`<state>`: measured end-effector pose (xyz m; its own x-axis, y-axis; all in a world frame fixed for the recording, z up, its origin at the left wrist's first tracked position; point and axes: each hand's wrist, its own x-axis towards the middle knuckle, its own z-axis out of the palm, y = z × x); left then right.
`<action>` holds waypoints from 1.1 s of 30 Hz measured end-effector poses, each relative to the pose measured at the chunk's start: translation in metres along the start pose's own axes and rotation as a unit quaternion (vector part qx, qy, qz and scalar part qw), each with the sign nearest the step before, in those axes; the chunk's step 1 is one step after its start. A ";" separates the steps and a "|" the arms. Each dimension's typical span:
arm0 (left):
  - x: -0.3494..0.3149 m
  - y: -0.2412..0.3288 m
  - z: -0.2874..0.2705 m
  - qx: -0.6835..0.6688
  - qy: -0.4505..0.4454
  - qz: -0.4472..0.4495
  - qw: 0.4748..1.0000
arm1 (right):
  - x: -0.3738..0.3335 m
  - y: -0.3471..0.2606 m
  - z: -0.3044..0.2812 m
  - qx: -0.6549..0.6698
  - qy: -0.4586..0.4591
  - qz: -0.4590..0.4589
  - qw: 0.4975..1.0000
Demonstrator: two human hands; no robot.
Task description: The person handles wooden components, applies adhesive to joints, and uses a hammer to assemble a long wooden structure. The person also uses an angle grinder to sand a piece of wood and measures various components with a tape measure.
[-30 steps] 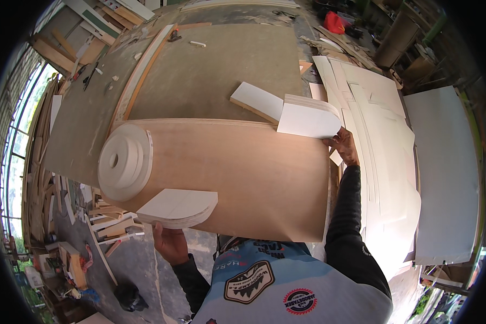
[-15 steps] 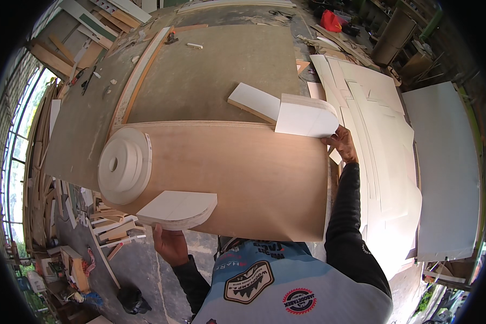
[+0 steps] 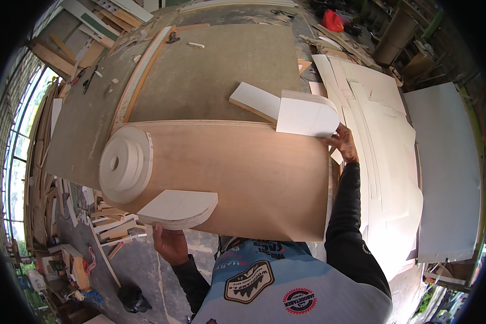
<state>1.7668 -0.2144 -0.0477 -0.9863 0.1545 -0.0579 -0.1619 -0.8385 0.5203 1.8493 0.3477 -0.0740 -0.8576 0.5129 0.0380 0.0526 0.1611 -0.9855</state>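
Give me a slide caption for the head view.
Both hands, left hand and right hand, holding a curved plywood sheet over a workbench.

A bent plywood sheet spans the workbench; left hand under a quarter-round block, right hand grips a second block.

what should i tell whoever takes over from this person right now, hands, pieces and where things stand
Left hand: under the near edge of the plywood sheet, gripping it by the quarter-round white piece.
Right hand: on the sheet's right edge, next to the rounded white panel.
On the sheet: a stepped round white moulding at its left end. A flat white board lies on the workbench just beyond.
Done: sheet is held at both edges.
Left: cannot tell whether it is set down; keep both grips.
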 end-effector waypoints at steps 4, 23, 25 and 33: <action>0.000 0.000 -0.005 0.002 0.001 -0.006 1.000 | 0.009 0.012 -0.007 0.040 -0.009 0.003 0.999; 0.075 0.023 0.043 0.387 -0.031 0.125 0.913 | -0.049 -0.034 0.040 -0.100 0.026 -0.012 0.995; 0.100 0.044 0.032 0.525 -0.091 0.102 0.840 | -0.061 -0.040 0.059 -0.101 0.013 0.007 0.995; 0.169 0.103 0.067 0.531 -0.274 -0.002 0.802 | -0.105 -0.048 0.145 -0.193 0.064 0.044 0.978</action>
<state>1.5853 -0.2397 0.0530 -0.7771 0.6059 0.1700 0.2393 0.0347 0.9703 1.8626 0.1643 -0.0547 -0.7716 0.6361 0.0004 0.3332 0.4047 -0.8516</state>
